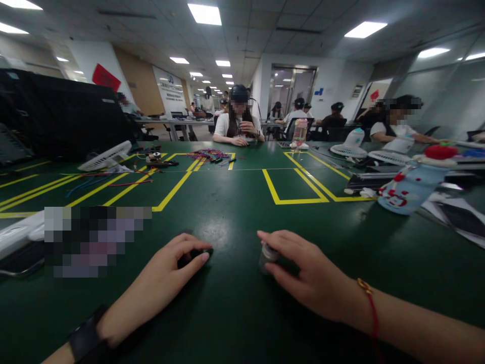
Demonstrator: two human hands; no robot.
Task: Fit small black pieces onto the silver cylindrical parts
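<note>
My right hand (pixel 310 270) is wrapped around a small grey cylindrical jar (pixel 265 260), which stands upright on the green table (pixel 227 303). Its fingers cover the top and far side, so only part of the jar shows. To the left, my left hand (pixel 166 265) rests on the table, with thumb and index finger brought close together. Something small and dark seems to be at those fingertips, too unclear to name. Bare tabletop separates the two hands.
Yellow tape lines (pixel 299 201) mark the table. A light-blue bottle with a red top (pixel 413 184) and white fans (pixel 348 144) stand right. A phone-like item (pixel 18 258) lies left, a pile of coloured wires (pixel 212 155) farther back. A person (pixel 238 119) sits opposite.
</note>
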